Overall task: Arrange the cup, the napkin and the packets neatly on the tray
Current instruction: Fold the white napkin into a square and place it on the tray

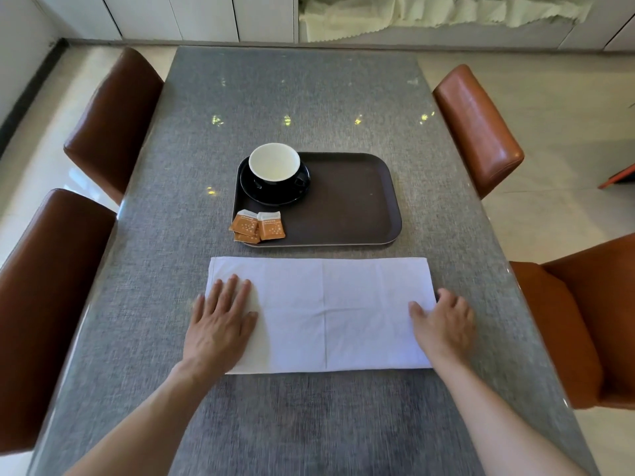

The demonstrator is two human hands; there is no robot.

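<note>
Head view: grey table, brown chairs flanking, pale floor.

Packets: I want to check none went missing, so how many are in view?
3. All three packets cluster at the tray's near-left corner: one overhangs the rim, one lies beside it, one is tucked beneath. More could hide underneath.
</note>
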